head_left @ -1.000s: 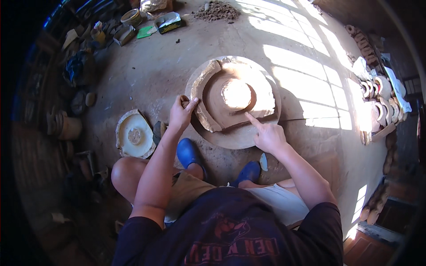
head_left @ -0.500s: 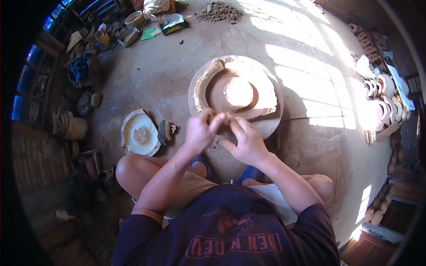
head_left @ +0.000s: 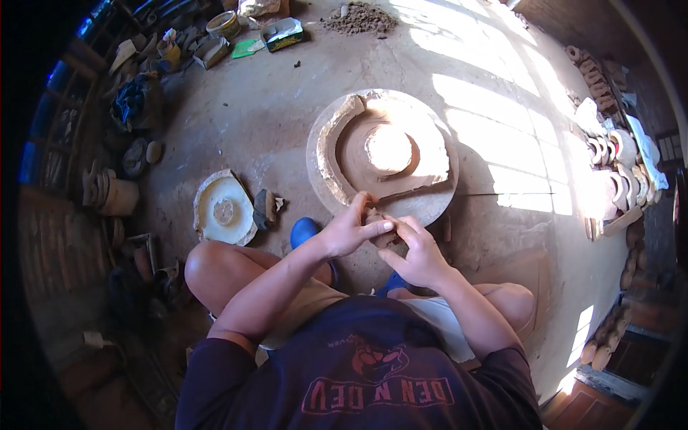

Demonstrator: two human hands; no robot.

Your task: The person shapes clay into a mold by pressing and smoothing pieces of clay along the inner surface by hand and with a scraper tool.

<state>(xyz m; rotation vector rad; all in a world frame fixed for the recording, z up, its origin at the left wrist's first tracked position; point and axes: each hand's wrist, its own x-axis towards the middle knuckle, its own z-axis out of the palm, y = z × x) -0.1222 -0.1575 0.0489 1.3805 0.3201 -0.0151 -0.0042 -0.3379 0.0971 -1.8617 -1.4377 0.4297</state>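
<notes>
The left hand (head_left: 347,233) is now grasping a brown lump (head_left: 385,240) between its fingers and thumb, in front of the near edge of the broken-rimmed round mould (head_left: 331,136). The right hand (head_left: 421,256) is bringing its bent fingers against the lump; whether they are gripping it I cannot tell. A second ago the hands were standing apart, the right one pointing at the mould's near edge; now they are meeting nearer the body, while the mould is staying on its disc (head_left: 428,209).
</notes>
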